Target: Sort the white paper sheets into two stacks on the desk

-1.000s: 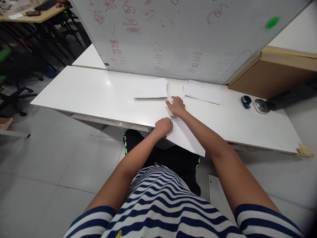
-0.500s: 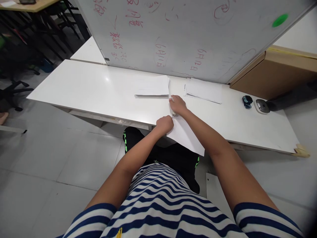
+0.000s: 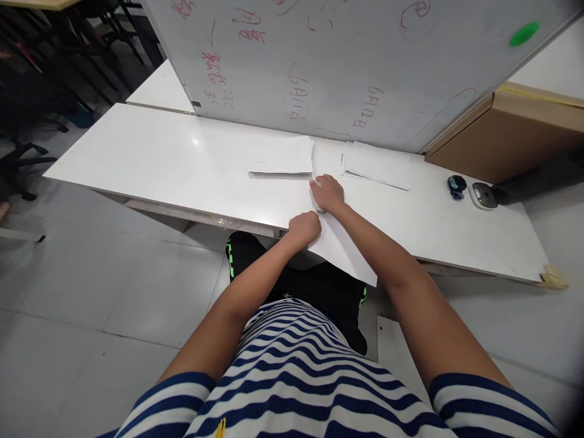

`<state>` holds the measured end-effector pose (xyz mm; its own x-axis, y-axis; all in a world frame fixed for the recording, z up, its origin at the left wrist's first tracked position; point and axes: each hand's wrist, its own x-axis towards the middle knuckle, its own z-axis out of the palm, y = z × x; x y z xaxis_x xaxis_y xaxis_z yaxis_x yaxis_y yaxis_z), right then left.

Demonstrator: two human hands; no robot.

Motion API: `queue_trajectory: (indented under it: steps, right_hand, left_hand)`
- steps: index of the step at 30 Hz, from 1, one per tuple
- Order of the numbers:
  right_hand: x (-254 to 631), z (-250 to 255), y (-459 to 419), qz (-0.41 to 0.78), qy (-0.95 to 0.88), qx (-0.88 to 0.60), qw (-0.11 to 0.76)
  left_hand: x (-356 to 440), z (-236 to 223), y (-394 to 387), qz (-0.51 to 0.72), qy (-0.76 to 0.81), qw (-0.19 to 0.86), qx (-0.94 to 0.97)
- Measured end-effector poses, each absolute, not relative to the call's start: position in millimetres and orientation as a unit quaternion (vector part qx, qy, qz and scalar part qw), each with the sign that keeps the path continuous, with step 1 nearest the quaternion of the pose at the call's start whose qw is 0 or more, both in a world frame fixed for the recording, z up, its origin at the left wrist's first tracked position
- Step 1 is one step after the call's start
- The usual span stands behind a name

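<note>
A sheet of white paper (image 3: 343, 254) slants from between my hands over the table's front edge, its lower corner above my lap. My left hand (image 3: 305, 230) is closed on the paper's left edge. Just beyond it, my right hand (image 3: 327, 193) is closed over the upper end of the sheet. A small whitish thing (image 3: 320, 210) shows under the right hand, close to the left knuckles; its kind is hidden by the fingers. Past the hands lie two paper stacks, a left one (image 3: 280, 156) and a right one (image 3: 378, 165).
The long white table (image 3: 150, 155) runs across in front of me. A whiteboard (image 3: 337, 73) with red writing stands along its back. To the right are a cardboard box (image 3: 497, 137), a dark watch-like object (image 3: 456, 187) and a grey-and-white device (image 3: 483, 196). Chairs stand at far left.
Both hands keep their grip at nearly the same place on the sheet. The right hand has tilted very slightly, and the whole view has shifted a little.
</note>
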<state>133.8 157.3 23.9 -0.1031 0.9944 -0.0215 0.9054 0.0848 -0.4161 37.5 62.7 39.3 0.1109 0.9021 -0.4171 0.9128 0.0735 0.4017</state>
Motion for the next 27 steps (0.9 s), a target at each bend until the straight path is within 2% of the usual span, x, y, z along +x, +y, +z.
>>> queue_trajectory:
  steps: [27]
  right_hand:
    - [133.2, 32.7, 166.6, 0.189, -0.717, -0.668, 0.069]
  left_hand:
    - [35.3, 43.0, 60.8, -0.016, 0.657, 0.294, 0.694]
